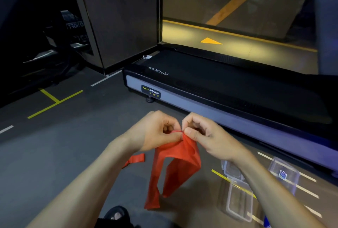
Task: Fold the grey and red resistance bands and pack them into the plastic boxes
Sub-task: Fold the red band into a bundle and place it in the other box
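Observation:
A red resistance band (175,169) hangs in front of me in two broad folds that reach almost to the floor. My left hand (157,130) and my right hand (203,132) meet at its top edge, each pinching the band between thumb and fingers. Another strip of the red band (135,159) shows left of my left forearm; whether it joins the held band is hidden by the arm. Clear plastic boxes lie on the floor at the lower right: one (232,171) beside my right forearm, a long one (239,200) below it, and one (283,174) with a blue label farther right. No grey band is visible.
A black treadmill (219,88) labelled Body Strong runs across the floor just beyond my hands. The grey floor (64,145) carries yellow and white tape lines. A dark pillar stands at the back left, glass with a yellow arrow behind. My sandalled foot (117,215) shows at the bottom.

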The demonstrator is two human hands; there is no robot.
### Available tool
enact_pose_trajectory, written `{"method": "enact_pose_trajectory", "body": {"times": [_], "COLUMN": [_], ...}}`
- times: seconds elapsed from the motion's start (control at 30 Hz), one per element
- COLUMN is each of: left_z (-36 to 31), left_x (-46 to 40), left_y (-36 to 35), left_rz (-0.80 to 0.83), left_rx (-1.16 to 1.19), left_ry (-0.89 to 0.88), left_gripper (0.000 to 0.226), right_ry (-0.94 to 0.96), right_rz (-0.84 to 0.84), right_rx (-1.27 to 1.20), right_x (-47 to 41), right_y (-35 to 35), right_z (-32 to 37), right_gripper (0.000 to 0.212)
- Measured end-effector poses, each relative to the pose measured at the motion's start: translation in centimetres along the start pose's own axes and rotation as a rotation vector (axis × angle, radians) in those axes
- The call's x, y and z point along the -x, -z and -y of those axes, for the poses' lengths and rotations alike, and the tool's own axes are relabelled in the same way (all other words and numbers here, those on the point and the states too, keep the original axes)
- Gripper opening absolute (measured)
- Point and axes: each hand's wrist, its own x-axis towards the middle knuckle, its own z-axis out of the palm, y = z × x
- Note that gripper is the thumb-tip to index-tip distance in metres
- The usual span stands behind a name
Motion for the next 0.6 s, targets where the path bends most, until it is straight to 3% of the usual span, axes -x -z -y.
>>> {"method": "enact_pose_trajectory", "body": {"times": [0.13, 0.3, 0.6], "left_z": [0.7, 1.6, 2.0], "left_x": [0.2, 0.7, 0.6], "left_y": [0.2, -0.2, 0.6], "left_rz": [0.013, 0.314, 0.154], "left_rx": [0.085, 0.268, 0.465], "left_ry": [0.052, 0.184, 0.134], "left_gripper": [0.017, 0.021, 0.012], "right_ry": [0.021, 0.079, 0.037], "right_rz": [0.015, -0.043, -0.104], "right_rx": [0.071, 0.025, 0.032], "right_x": [0.0, 0.1, 1.0], "right_y": [0.7, 2.1, 4.1], "right_z": [0.6, 1.4, 0.4], "right_gripper": [0.006, 0.004, 0.007]}}
